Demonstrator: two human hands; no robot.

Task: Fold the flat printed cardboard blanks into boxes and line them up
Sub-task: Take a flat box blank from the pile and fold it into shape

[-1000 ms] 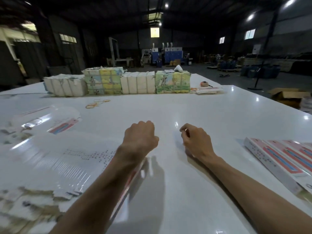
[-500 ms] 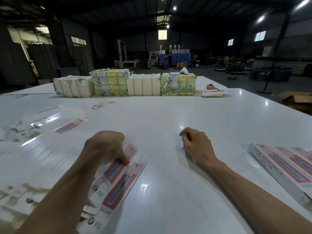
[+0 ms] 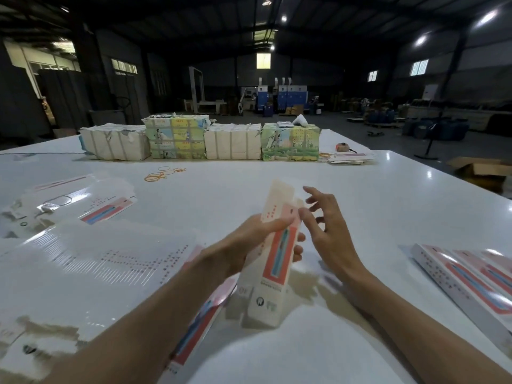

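While left hand (image 3: 249,242) grips printed blank (image 3: 278,256), fingers curled round its middle, blank stands tilted above white table (image 3: 360,189), part-opened, blurred.

Head view: right hand (image 3: 329,231) spread, fingers loose, thumb just beside blank's upper right edge; contact unclear. Flat blanks (image 3: 97,259) fanned at left. Folded boxes (image 3: 471,278) lined up at right edge. Wrapped bundles (image 3: 202,141) in row at far side, rubber bands (image 3: 163,173) near them.
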